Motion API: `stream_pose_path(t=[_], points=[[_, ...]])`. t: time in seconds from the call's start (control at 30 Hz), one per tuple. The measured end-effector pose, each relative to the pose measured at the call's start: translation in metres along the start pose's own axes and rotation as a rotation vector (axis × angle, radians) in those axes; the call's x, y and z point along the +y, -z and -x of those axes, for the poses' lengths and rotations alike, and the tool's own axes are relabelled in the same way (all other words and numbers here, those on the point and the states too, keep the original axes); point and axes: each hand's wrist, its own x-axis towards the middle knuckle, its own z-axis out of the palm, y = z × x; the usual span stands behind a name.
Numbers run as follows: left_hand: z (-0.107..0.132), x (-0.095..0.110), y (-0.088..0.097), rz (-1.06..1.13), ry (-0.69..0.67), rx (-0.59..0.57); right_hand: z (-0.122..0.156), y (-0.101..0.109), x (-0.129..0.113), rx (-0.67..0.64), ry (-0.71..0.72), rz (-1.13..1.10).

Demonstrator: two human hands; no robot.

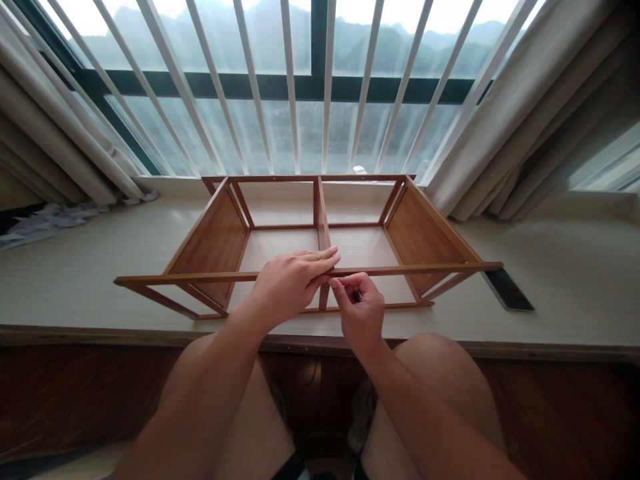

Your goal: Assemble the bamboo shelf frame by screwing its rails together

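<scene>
A brown wooden frame [430, 270] with solid side panels and a middle divider stands on the pale window ledge. My left hand [290, 283] is closed over its front top rail at the centre, fingers pressed together and thumb beneath. Just right of there, my right hand [364, 308] is closed in a pinch, fingertips against the rail where the middle divider [323, 213] meets it. A small dark thing shows inside the curled right fingers, too hidden to name.
A dark phone-like slab [507, 289] lies on the ledge [75, 287] by the frame's right end. White window bars [293, 87] rise behind, with beige curtains [530, 100] at both sides. My knees are below the ledge's front edge.
</scene>
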Motion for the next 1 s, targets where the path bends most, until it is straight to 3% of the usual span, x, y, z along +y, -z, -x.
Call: stream_pose_path(t=[0.5, 0.73, 1.0], points=[[0.000, 0.001, -0.002, -0.056, -0.026, 0.001, -0.005, 0.004, 0.001, -0.036, -0.008, -0.006], [0.004, 0.007, -0.005, -0.165, -0.033, 0.090, -0.005, 0.005, 0.008, -0.046, 0.003, -0.049], [0.009, 0.014, 0.001, -0.081, -0.036, 0.210, 0.004, 0.015, 0.008, -0.097, 0.131, -0.050]])
